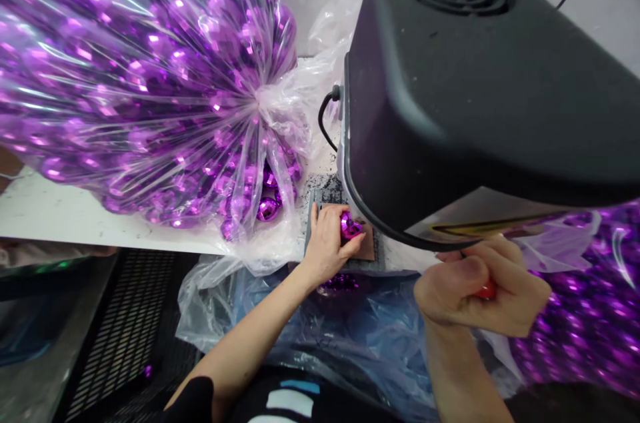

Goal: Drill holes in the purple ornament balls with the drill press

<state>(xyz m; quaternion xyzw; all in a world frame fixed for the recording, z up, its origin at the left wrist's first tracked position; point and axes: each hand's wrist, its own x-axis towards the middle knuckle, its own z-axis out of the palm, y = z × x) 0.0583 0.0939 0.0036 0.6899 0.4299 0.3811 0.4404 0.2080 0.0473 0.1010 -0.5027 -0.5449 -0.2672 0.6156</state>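
Observation:
My left hand (327, 236) is closed on a shiny purple faceted ball (351, 225), its fingers and thumb around the ball's left and lower sides. The ball is over a small brown block (368, 246) on a grey metal base (380, 253), below the front of a large black machine housing (480, 89). To the right, my right hand (483, 286) makes a fist around a red handle (486, 289), of which only a small part shows. What the handle joins to is hidden behind the hand and the housing.
A big clear bag (150, 76) of purple balls lies gathered on the white table (65, 209) at left, with loose balls (268, 209) by its mouth. More purple balls (590, 316) fill a bag at right. Clear plastic sheeting (225, 303) hangs below the table edge. A black cable (325, 113) loops from the housing.

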